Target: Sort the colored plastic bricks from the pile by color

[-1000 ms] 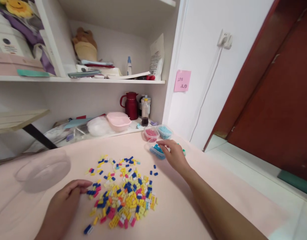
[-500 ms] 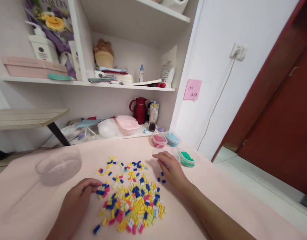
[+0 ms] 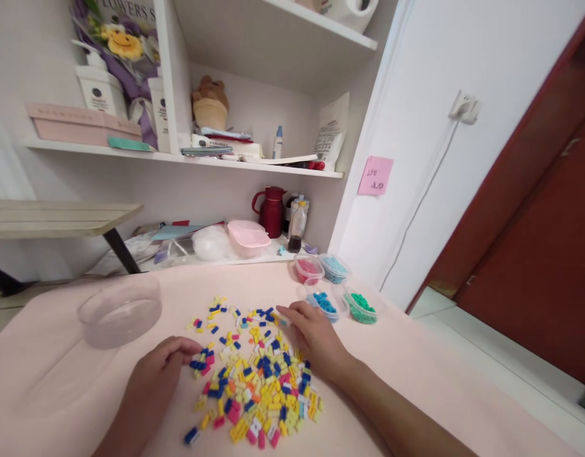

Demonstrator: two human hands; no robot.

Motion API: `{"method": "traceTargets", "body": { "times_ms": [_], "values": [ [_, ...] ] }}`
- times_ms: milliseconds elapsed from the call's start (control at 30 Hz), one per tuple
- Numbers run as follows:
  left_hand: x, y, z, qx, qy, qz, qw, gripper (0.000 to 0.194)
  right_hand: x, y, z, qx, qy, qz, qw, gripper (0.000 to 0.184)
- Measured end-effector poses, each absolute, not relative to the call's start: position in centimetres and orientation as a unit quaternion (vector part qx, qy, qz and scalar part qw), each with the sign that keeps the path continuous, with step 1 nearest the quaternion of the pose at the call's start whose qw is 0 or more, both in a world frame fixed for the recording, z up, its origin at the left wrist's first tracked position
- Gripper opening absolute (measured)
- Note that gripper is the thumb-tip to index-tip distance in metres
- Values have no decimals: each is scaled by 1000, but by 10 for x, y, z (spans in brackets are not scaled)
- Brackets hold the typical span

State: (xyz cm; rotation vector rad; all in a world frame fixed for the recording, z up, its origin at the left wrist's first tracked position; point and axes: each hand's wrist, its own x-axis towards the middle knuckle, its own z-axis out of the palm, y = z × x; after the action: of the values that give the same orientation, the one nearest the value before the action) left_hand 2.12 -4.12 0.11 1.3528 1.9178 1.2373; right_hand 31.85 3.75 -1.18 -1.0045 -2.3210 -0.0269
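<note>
A pile of small toy building bricks (image 3: pixel 264 381) in yellow, dark blue, pink and other colours spreads over the pale pink tabletop. At its left edge rests my left hand (image 3: pixel 162 368), fingers curled together beside several dark blue and pink bricks; whether it pinches one is hidden. My right hand (image 3: pixel 318 336) is over the pile's upper right edge, index finger stretched out near dark blue bricks, with nothing visible in it. Just behind it stands a clear tub of blue bricks (image 3: pixel 323 302). Next to that tub is one of green bricks (image 3: pixel 361 306).
Farther back are tubs of red pieces (image 3: pixel 308 268) and light blue pieces (image 3: pixel 334 266). A round clear container (image 3: pixel 121 311) stands at left. Behind the table, a shelf holds a pink box (image 3: pixel 249 238), a dark red jug (image 3: pixel 272 212) and a bottle (image 3: pixel 297 228).
My right hand has moved from the blue tub toward me and left, to the pile's edge, uncovering the tub. My left hand stays by the same bricks. The camera view has shifted.
</note>
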Motion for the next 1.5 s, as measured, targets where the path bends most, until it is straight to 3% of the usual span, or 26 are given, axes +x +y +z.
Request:
{"method": "traceTargets", "body": {
  "times_ms": [200,300,533,1100,1433,1500],
  "values": [
    [17,-39,-1,490,715,431,250,23,316,41,-15,-394,-886,3,246,41],
    [16,-39,-2,490,718,427,248,24,318,44,-15,-387,-877,53,278,33],
    [19,-38,-1,490,715,430,252,25,321,49,-16,-406,-832,148,348,39],
    [16,-40,-8,515,697,440,236,23,318,52,-15,-416,-844,135,311,26],
    [13,-35,-19,509,684,459,250,23,293,76,1,-440,-710,400,377,6],
    [13,-35,-20,512,684,458,245,23,280,77,1,-423,-663,467,403,12]
  ]
}}
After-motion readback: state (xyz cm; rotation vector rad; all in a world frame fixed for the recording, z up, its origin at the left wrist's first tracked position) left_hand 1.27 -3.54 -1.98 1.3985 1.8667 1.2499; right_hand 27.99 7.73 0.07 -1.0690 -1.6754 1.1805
